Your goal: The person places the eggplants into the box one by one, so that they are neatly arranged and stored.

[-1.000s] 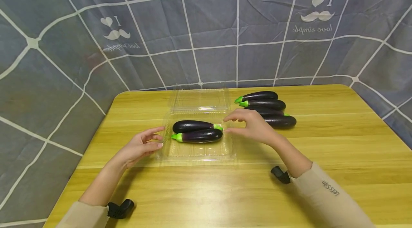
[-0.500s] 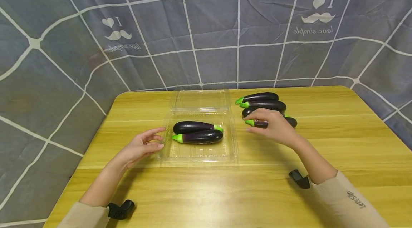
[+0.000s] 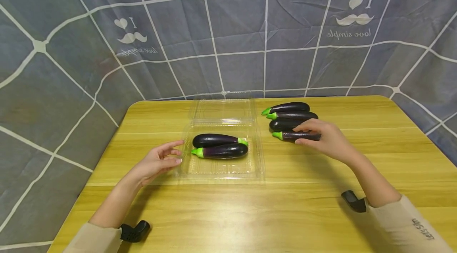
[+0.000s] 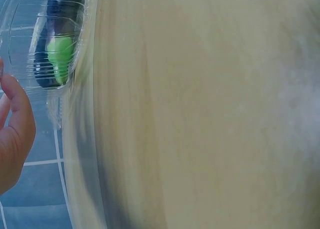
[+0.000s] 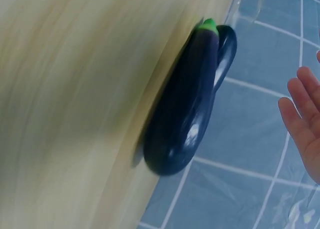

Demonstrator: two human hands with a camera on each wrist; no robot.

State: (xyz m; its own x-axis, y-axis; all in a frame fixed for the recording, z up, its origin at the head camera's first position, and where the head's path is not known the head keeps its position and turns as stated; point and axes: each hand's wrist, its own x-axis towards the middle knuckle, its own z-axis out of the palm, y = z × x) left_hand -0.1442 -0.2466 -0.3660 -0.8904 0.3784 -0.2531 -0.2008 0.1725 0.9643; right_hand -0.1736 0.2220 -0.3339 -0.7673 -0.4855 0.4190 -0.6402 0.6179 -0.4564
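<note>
A clear plastic clamshell container [image 3: 217, 169] lies on the table with its lid raised toward the back. Inside are two dark purple eggplants, the rear eggplant [image 3: 213, 140] and the front eggplant [image 3: 225, 151], their green stems facing opposite ways. My left hand [image 3: 156, 163] has loosely bent fingers at the container's left rim. Over the nearest eggplant [image 3: 290, 136] of the right-hand group is my right hand [image 3: 330, 138], thumb and fingers spread apart. The right wrist view shows those fingers [image 5: 300, 101] separated from the eggplant [image 5: 182, 109], holding nothing.
Behind the nearest one, more eggplants lie side by side: one partly hidden eggplant [image 3: 280, 125], a middle eggplant [image 3: 296, 115] and a far eggplant [image 3: 290, 107]. A grey grid-patterned curtain [image 3: 239, 27] hangs along the back of the wooden table [image 3: 221, 213].
My right hand has moved right, away from the container's right side, to above the nearest eggplant of the group. My left hand and the container have stayed in place.
</note>
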